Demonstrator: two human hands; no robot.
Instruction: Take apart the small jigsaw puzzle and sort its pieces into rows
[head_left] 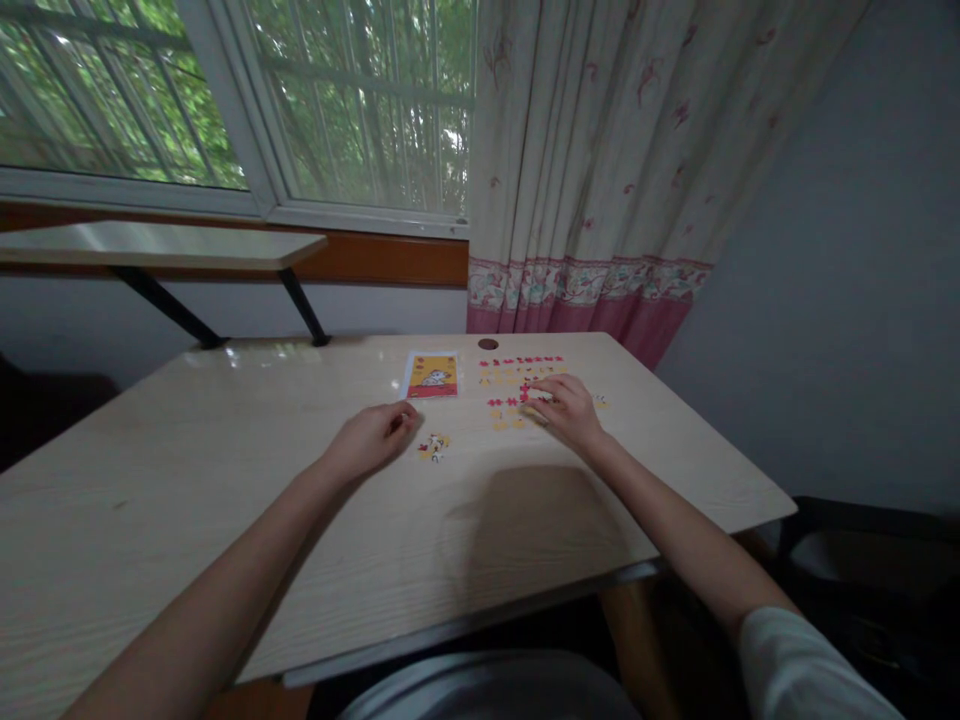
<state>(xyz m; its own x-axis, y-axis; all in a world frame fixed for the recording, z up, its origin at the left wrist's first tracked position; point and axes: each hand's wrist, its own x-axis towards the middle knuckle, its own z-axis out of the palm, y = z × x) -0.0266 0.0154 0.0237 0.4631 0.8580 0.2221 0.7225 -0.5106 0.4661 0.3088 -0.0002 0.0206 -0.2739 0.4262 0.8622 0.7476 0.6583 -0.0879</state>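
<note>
My right hand (568, 408) reaches over rows of small jigsaw pieces, its thumb and fingertips pinched around a red jigsaw piece (525, 393). A row of red pieces (521, 360) lies at the back, with yellow pieces (495, 378) below it. More red and yellow pieces sit under and around the hand, partly hidden by it. My left hand (375, 435) rests on the table with curled fingers, and nothing shows in it. Just right of it is a small heap of mixed pieces (435, 447). Behind the left hand lies a yellow and red picture card (433, 376) with a white animal on it.
The pale wooden table (360, 570) has a round brown cable hole (488, 344) near its back edge. A raised shelf (157, 242) on black brackets stands at the back left. A curtain (585, 180) hangs beside the window (360, 110). A dark chair (862, 540) is at the right.
</note>
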